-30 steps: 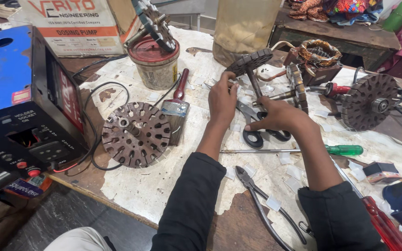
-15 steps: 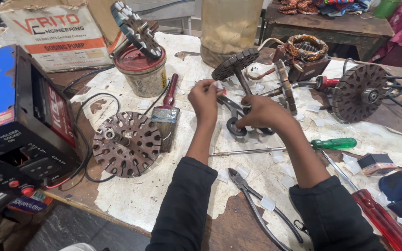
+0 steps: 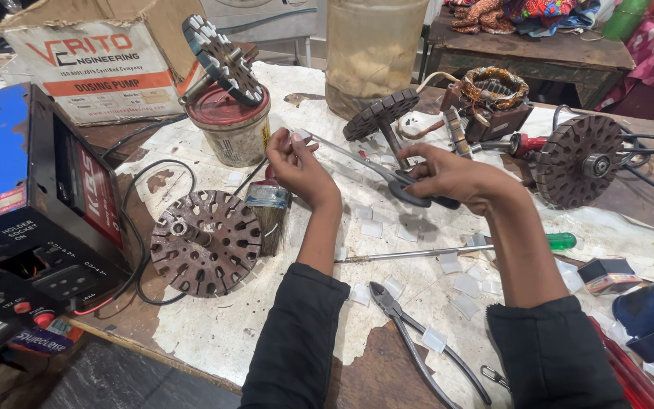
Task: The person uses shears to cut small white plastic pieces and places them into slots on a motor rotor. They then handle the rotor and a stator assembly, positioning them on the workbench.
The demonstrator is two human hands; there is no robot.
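Right hand (image 3: 448,178) grasps the scissors (image 3: 387,170), now lifted off the tabletop (image 3: 266,333), blades open. Left hand (image 3: 297,163) has risen too, pinching a small white strip (image 3: 299,136) at the blade tips, so a cut looks close.

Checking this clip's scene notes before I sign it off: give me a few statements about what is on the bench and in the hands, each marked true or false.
1. The right hand holds black-handled scissors. True.
2. The left hand pinches a small pale piece at the scissor tip. True.
3. The green-handled screwdriver is in the left hand. False: it lies on the bench between the forearms.
4. The pliers stand upright in the tin. False: they lie flat near the bench's front edge.
5. A slotted metal disc lies beside the blue machine. True.
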